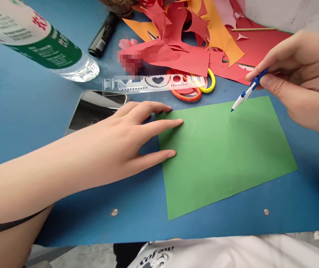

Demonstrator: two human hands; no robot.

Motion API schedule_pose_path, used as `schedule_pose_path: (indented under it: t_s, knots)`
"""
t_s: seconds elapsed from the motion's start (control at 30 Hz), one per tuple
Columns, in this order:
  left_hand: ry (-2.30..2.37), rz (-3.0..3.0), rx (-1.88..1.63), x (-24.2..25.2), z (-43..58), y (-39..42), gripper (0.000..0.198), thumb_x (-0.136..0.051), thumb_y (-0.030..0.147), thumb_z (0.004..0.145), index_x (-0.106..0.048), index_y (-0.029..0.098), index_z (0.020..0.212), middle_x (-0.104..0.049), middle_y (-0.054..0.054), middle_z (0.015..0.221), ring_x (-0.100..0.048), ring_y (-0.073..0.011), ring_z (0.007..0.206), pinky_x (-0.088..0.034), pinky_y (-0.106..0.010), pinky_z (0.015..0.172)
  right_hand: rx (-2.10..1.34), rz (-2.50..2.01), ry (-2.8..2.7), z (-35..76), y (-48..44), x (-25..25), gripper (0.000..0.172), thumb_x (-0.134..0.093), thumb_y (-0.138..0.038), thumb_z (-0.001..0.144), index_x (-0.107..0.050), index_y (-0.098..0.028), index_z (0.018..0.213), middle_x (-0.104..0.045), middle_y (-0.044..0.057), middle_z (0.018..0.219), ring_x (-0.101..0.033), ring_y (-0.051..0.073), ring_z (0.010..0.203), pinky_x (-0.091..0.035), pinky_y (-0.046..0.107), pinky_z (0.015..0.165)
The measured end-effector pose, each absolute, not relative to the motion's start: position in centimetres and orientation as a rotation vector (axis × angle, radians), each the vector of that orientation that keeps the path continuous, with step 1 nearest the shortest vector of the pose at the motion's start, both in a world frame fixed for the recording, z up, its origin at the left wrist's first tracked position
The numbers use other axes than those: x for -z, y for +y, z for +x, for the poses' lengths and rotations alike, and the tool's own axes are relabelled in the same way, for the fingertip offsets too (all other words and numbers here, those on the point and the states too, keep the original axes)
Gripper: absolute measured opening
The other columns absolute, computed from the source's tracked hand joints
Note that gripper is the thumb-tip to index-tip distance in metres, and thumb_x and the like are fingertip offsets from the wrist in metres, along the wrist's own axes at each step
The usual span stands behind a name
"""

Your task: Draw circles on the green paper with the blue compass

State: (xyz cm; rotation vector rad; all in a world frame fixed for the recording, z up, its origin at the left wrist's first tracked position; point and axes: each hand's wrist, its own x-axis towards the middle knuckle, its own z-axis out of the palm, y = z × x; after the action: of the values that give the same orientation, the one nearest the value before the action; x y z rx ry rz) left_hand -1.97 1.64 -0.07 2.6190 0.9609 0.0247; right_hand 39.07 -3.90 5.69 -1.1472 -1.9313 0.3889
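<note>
The left hand (pixel 130 130), fingers (pixel 166 124) spread wide, braced the paper (pixel 226 152) on the table (pixel 218 225); the right hand (pixel 299 74) pinched the pen (pixel 247 92) over it. Steady bracing and light strokes seemed the best way.

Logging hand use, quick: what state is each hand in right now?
Left hand: open, touching the green paper.
Right hand: closed, holding the blue-and-white pen.

red and orange paper scraps (pixel 173 50) toward the surface's (pixel 137 223) far edge, bottle (pixel 44 46) toward its left, metal studs (pixel 114 212) along its near edge, clear ruler (pixel 137 85) across scissors (pixel 187 98)
</note>
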Motion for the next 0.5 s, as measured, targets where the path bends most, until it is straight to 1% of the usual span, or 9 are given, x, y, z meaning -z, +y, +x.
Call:
schedule_pose_path:
  t_s: [0.07,0.13,0.23,0.3,0.4,0.5]
  knots:
    - [0.966,2.615,-0.027,0.1,-1.9,1.6,0.076,-0.055,0.086,0.119,-0.078,0.043,0.178,-0.066,-0.012,0.188,-0.071,-0.0547,0.168,-0.060,-0.081,0.147,-0.388,-1.174,-1.913,39.1,-3.8,-5.3,0.066,-0.084,-0.095,0.109,-0.086,-0.029,0.115,-0.092,-0.006,0.118,-0.092,0.015,0.111,-0.076,0.037,0.093]
    - [0.967,2.617,-0.028,0.1,-1.8,1.6,0.079,-0.053,0.088,0.118,-0.078,0.042,0.177,-0.067,-0.013,0.187,-0.072,-0.0552,0.167,-0.060,-0.082,0.147,-0.384,-1.187,-1.903,39.3,-3.6,-5.1,0.068,-0.085,-0.098,0.107,-0.087,-0.030,0.116,-0.091,-0.005,0.117,-0.093,0.016,0.109,-0.076,0.039,0.091]
    - [0.959,2.625,-0.019,-0.1,-1.7,1.5,0.080,-0.050,0.088,0.119,-0.077,0.041,0.177,-0.066,-0.013,0.186,-0.071,-0.0538,0.167,-0.059,-0.081,0.148,-0.393,-1.162,-1.904,39.6,-3.4,-5.3,0.066,-0.089,-0.096,0.105,-0.087,-0.031,0.116,-0.091,-0.006,0.117,-0.093,0.016,0.109,-0.077,0.038,0.092]
    - [0.959,2.626,-0.026,-0.1,-1.6,1.5,0.079,-0.051,0.088,0.118,-0.077,0.042,0.177,-0.067,-0.013,0.185,-0.071,-0.0532,0.166,-0.059,-0.081,0.149,-0.389,-1.158,-1.919,39.6,-3.4,-5.5,0.064,-0.090,-0.094,0.106,-0.087,-0.031,0.115,-0.091,-0.007,0.117,-0.092,0.015,0.108,-0.077,0.037,0.094]
    - [0.964,2.615,-0.034,-0.1,-1.5,1.5,0.076,-0.054,0.085,0.118,-0.079,0.043,0.175,-0.068,-0.012,0.185,-0.072,-0.0544,0.166,-0.059,-0.082,0.148,-0.299,-1.247,-1.868,39.0,-3.6,-5.7,0.058,-0.095,-0.086,0.107,-0.086,-0.029,0.109,-0.089,-0.005,0.110,-0.089,0.015,0.099,-0.073,0.036,0.087]
    - [0.955,2.616,-0.021,0.0,-1.5,1.5,0.077,-0.053,0.084,0.119,-0.079,0.040,0.176,-0.069,-0.014,0.184,-0.072,-0.0555,0.165,-0.060,-0.082,0.147,-0.225,-1.292,-1.793,38.5,-3.8,-5.7,0.045,-0.103,-0.066,0.103,-0.083,-0.026,0.099,-0.088,-0.003,0.101,-0.087,0.016,0.091,-0.071,0.036,0.081]
